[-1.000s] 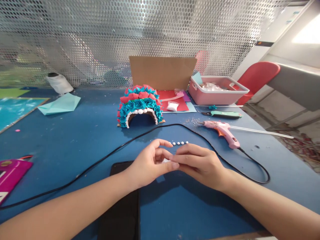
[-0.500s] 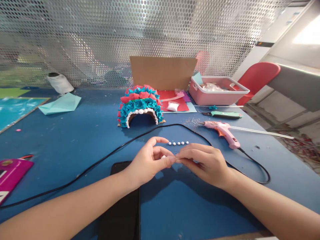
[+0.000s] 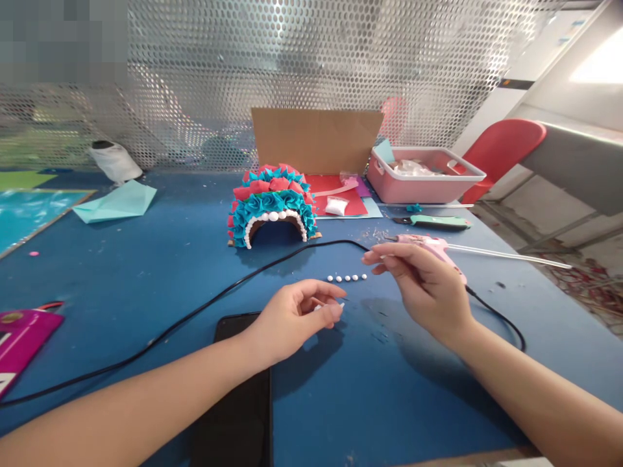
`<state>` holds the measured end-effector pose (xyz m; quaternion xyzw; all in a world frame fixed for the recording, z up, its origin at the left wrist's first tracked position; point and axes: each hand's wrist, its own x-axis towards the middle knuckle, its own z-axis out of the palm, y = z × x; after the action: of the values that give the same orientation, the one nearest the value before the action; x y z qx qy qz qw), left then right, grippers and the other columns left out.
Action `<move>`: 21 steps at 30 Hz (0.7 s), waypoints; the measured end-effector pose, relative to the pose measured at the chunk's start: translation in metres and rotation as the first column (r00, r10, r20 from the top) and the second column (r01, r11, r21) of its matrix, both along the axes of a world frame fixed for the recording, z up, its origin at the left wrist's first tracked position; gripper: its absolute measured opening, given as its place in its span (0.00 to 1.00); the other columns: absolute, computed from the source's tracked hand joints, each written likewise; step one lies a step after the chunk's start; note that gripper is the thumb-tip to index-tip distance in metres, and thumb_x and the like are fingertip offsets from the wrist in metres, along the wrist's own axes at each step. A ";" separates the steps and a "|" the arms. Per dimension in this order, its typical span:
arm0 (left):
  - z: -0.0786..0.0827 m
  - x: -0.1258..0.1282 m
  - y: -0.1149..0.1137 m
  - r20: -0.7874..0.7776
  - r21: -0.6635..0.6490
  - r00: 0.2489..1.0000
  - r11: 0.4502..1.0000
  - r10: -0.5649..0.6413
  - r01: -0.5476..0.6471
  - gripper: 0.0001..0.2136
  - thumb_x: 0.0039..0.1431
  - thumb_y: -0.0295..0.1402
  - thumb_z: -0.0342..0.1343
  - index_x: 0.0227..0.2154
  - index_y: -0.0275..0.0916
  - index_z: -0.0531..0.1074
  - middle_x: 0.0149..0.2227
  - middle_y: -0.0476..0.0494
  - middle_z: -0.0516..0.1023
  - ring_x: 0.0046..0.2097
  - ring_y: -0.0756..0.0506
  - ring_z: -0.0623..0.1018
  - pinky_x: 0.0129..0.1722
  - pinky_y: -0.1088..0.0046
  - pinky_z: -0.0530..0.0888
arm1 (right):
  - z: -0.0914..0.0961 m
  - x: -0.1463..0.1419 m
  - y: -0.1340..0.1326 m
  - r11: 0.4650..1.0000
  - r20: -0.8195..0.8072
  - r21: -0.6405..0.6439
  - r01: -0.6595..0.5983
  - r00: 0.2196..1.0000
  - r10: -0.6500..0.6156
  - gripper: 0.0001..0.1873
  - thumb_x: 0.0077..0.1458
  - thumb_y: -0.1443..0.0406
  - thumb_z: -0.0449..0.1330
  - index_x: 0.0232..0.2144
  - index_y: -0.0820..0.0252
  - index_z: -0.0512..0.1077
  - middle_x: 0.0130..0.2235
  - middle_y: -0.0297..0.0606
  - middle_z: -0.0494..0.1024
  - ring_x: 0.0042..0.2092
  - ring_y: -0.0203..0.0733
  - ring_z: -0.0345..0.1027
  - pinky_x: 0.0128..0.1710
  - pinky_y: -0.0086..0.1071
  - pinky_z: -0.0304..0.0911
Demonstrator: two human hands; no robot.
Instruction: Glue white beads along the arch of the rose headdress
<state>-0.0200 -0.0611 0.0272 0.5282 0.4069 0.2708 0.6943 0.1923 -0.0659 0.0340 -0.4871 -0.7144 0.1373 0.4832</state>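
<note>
My left hand (image 3: pixel 296 318) hovers low over the blue table (image 3: pixel 146 259), fingers curled in a pinch on something small and white. My right hand (image 3: pixel 423 285) is raised to the right of it, thumb and forefinger pinched together just right of a short row of white beads (image 3: pixel 346 277) lying on the table. What the right fingers hold, if anything, is too small to see. Behind the beads stands an arched headpiece (image 3: pixel 272 204) covered in teal and red fabric roses with a white bead trim. A pink glue gun (image 3: pixel 433 250) lies partly behind my right hand.
The glue gun's black cord (image 3: pixel 195 308) curves across the table. A black phone (image 3: pixel 233 395) lies under my left forearm. A pink tray (image 3: pixel 423 174), a cardboard sheet (image 3: pixel 316 139), a green cutter (image 3: pixel 438 222), teal paper (image 3: pixel 117 201) and a magenta item (image 3: pixel 19 337) surround the area.
My hands were pinched together at one spot; my right hand has since pulled away up and to the right, toward the end of the bead row. The left hand stayed almost still.
</note>
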 end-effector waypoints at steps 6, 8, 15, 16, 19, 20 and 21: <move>0.001 0.000 0.000 0.007 -0.022 1.000 0.999 0.024 -0.024 0.13 0.49 0.37 0.62 0.38 0.37 0.73 0.29 0.49 0.74 0.31 0.51 0.73 0.38 0.70 0.72 | -0.002 0.001 0.002 0.982 -0.132 -0.187 -0.017 0.991 -0.008 0.09 0.59 0.61 0.55 0.34 0.58 0.73 0.29 0.35 0.81 0.28 0.36 0.75 0.32 0.32 0.73; 0.000 0.000 0.000 0.007 -0.028 0.999 0.999 0.035 -0.035 0.13 0.49 0.37 0.62 0.37 0.37 0.73 0.29 0.49 0.74 0.31 0.51 0.74 0.38 0.69 0.72 | -0.001 0.002 0.003 0.978 -0.111 -0.206 0.025 0.993 -0.049 0.08 0.55 0.60 0.59 0.30 0.58 0.74 0.26 0.34 0.80 0.27 0.36 0.74 0.30 0.30 0.73; -0.001 0.000 0.000 0.013 -0.029 0.999 0.998 0.048 -0.048 0.12 0.49 0.36 0.62 0.36 0.37 0.73 0.29 0.49 0.74 0.31 0.52 0.74 0.38 0.71 0.73 | 0.000 0.008 0.007 0.969 -0.087 -0.241 0.050 0.994 -0.073 0.10 0.55 0.59 0.58 0.29 0.58 0.74 0.27 0.35 0.80 0.27 0.36 0.74 0.30 0.29 0.72; -0.001 0.000 0.000 0.012 -0.026 0.999 0.998 0.049 -0.049 0.12 0.49 0.36 0.62 0.36 0.37 0.73 0.29 0.50 0.74 0.31 0.52 0.74 0.38 0.70 0.73 | 0.000 0.008 0.008 0.963 -0.079 -0.267 0.031 0.995 -0.054 0.10 0.55 0.59 0.57 0.28 0.58 0.74 0.26 0.34 0.80 0.27 0.35 0.73 0.29 0.29 0.71; 0.000 0.000 -0.001 0.018 -0.026 0.998 0.998 0.056 -0.056 0.12 0.49 0.36 0.62 0.36 0.37 0.73 0.29 0.50 0.75 0.31 0.51 0.74 0.38 0.70 0.73 | -0.001 0.009 0.010 0.949 -0.013 -0.314 0.010 1.000 -0.015 0.10 0.50 0.58 0.62 0.23 0.57 0.74 0.23 0.33 0.78 0.26 0.36 0.73 0.27 0.28 0.70; 0.000 0.000 -0.001 0.023 -0.028 0.998 0.998 0.059 -0.059 0.12 0.49 0.36 0.62 0.36 0.37 0.73 0.29 0.50 0.75 0.31 0.51 0.74 0.38 0.70 0.73 | -0.001 0.010 0.011 0.949 0.003 -0.316 0.017 1.000 -0.017 0.10 0.49 0.58 0.63 0.23 0.57 0.74 0.24 0.34 0.79 0.26 0.37 0.72 0.27 0.29 0.70; 0.000 0.000 -0.001 0.027 -0.030 0.998 0.998 0.062 -0.061 0.12 0.49 0.36 0.62 0.35 0.37 0.74 0.29 0.50 0.74 0.31 0.51 0.74 0.38 0.70 0.73 | -0.002 0.010 0.011 0.949 0.008 -0.315 0.025 1.000 -0.024 0.10 0.48 0.57 0.63 0.24 0.57 0.74 0.26 0.35 0.79 0.27 0.37 0.73 0.27 0.30 0.70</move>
<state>-0.0197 -0.0617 0.0271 0.5011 0.4171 0.2935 0.6991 0.2021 -0.0548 0.0324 -0.5671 -0.6783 0.2423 0.3995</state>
